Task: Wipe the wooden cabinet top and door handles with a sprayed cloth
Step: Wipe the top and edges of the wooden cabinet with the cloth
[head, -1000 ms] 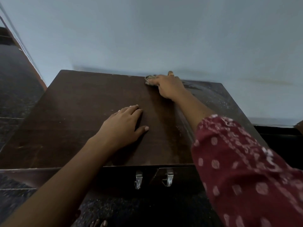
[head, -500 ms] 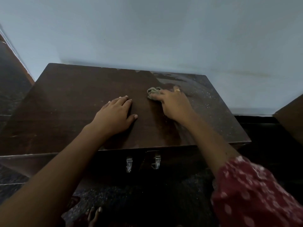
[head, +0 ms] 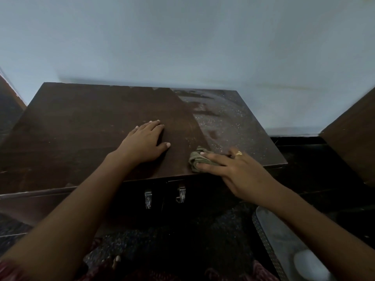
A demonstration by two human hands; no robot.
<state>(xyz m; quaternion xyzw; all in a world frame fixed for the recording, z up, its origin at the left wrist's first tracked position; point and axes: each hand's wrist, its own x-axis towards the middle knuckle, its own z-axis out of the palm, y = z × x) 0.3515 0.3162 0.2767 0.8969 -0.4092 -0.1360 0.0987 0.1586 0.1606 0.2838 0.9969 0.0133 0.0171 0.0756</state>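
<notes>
The dark wooden cabinet top (head: 85, 126) fills the middle of the head view, against a pale wall. Its right part (head: 227, 118) is dusty and speckled; the left and middle look darker. My right hand (head: 233, 169) presses a crumpled olive cloth (head: 197, 160) flat on the top at its front edge, fingers spread over it, a ring on one finger. My left hand (head: 145, 141) lies flat, palm down, on the top just left of the cloth, holding nothing. Two metal door handles (head: 148, 198) (head: 181, 194) hang on the cabinet front below.
A brown wooden panel (head: 353, 142) stands at the right edge. A pale, blurred object with a dotted strip (head: 284, 240) shows at the lower right. Dark speckled floor (head: 182, 240) lies below the cabinet. Another dark surface borders the far left.
My right hand has dragged the cloth from the back edge of the top toward me, down to the front edge. My left hand has stayed flat in place.
</notes>
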